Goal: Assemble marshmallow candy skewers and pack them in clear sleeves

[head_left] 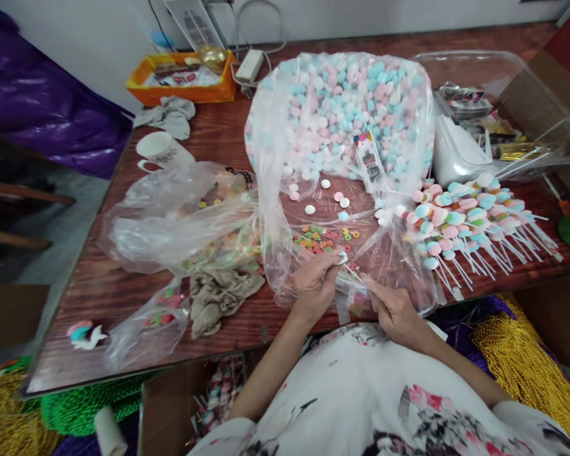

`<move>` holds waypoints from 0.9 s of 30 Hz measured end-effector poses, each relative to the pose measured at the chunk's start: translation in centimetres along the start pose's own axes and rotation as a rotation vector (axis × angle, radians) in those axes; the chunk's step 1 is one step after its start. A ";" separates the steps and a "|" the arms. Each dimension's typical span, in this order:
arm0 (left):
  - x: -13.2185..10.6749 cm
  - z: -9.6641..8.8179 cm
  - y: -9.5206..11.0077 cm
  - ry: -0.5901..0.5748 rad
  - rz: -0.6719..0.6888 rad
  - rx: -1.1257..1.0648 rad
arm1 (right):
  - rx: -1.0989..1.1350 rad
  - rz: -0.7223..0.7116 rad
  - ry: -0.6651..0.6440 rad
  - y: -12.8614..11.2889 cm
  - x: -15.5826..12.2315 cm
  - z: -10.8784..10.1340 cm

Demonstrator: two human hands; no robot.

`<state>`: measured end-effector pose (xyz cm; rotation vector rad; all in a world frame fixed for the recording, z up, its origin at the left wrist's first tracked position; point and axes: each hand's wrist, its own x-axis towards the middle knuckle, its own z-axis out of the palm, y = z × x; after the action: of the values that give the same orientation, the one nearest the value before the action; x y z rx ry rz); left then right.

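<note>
My left hand (315, 284) is closed in a pinch on a small pale candy piece (342, 257) at the near edge of the wooden table (104, 291). My right hand (393, 308) is closed on a thin white stick (356, 273) that points toward that piece. Both hands rest over a clear plastic sheet strewn with small coloured ring candies (320, 239). Behind them stands a big clear bag of pink, blue and white candies (346, 107). To the right lies a pile of finished candy sticks (470, 221).
A crumpled clear bag (180, 215) and a grey cloth (218, 294) lie left of my hands. A white cup (158, 151), an orange tray (183, 79) and a power strip (249, 65) sit at the back. A clear box with packets (498, 126) stands at the right.
</note>
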<state>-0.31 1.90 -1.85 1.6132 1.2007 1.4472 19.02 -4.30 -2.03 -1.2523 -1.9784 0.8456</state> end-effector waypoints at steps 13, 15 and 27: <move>-1.1 -0.1 -1.1 -0.277 0.276 0.274 | 0.284 0.176 0.042 0.6 -0.3 2.2; -1.3 0.2 -1.1 -0.332 0.302 0.336 | 0.334 0.199 0.066 0.7 -0.3 2.5; -2.3 1.3 0.4 -0.436 0.404 0.274 | 0.237 0.224 0.162 1.3 0.3 0.8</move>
<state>1.09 -0.25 -2.56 2.3192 0.8775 1.0933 18.92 -3.72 -3.43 -1.3709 -1.5808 1.0200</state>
